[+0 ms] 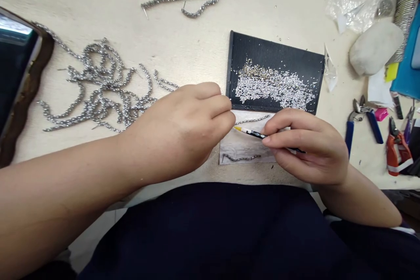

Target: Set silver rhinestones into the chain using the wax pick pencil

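Currently, a slim black-and-white patterned pencil-like tool with a yellow tip (249, 132) is held by the right hand (308, 146), its thumb and fingers closed around the shaft, at 5 o'clock from a rectangular black ribbed tray (259, 48). The tip is pointed at the left hand (187, 127), which is placed at 8 o'clock from the tray; its fingers are curled tightly together, and what is pinched in them, if anything, cannot be told. On the tray, small loose silver beads (262, 89) are spread. At its 6 o'clock, 2 thin grey beaded strands (243, 158) are seen on a flat whitish pad (249, 142). At 9 o'clock, a tangled pile of silver beaded strands (104, 89) is partly hidden by the left hand. At 4 o'clock, orange-handled metal pliers (398, 153) are laid.
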Motion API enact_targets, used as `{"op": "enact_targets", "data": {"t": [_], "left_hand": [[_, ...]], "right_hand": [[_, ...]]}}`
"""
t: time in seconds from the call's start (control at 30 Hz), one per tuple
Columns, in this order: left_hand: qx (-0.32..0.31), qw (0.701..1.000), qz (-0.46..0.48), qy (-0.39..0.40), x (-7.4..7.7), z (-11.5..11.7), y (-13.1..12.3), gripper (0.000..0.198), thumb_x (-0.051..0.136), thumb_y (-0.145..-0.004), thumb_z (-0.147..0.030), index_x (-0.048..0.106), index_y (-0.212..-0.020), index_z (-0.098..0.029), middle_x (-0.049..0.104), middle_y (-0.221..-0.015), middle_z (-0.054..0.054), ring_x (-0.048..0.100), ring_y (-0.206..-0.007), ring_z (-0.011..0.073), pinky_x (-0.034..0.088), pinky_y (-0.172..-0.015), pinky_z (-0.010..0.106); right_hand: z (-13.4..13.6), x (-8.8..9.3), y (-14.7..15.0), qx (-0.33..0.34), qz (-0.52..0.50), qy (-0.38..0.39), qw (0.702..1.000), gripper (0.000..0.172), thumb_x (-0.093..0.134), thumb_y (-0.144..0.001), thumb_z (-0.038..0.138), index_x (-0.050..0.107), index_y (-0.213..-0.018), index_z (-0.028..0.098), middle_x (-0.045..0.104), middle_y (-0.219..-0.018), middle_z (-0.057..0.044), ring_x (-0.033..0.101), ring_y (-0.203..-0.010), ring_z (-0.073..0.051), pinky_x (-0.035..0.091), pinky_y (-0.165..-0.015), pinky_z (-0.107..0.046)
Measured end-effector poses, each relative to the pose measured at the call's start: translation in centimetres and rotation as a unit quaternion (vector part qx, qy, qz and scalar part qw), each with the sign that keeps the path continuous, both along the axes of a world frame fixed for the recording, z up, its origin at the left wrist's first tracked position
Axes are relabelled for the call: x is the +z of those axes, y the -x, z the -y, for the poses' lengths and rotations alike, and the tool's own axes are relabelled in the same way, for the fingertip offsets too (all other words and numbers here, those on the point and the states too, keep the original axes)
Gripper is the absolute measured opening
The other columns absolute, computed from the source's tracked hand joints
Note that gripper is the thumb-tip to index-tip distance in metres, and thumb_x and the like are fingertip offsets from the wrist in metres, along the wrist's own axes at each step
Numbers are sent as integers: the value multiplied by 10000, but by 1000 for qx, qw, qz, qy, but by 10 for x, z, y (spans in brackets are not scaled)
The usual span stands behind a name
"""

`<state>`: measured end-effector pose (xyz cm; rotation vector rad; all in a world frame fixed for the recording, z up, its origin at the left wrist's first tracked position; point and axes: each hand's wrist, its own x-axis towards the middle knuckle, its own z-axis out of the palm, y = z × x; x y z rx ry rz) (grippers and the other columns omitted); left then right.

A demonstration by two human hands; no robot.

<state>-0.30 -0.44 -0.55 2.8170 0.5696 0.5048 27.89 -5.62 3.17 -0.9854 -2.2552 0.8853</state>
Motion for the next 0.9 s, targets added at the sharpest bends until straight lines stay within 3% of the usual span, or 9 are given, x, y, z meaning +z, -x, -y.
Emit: {"op": "enact_targets", "data": {"t": [0.9], "left_hand": [[6, 1000, -14, 9, 0, 1, 1, 279, 474, -1006, -45, 717, -957, -173, 717, -927, 72, 618, -862, 239, 593, -766, 390]], "right_hand": [[-3, -1, -2, 21, 4, 3, 1000, 274, 664, -930, 2, 756, -1055, 229, 779, -1034, -64, 774, -911, -180, 664, -776, -328]]}}
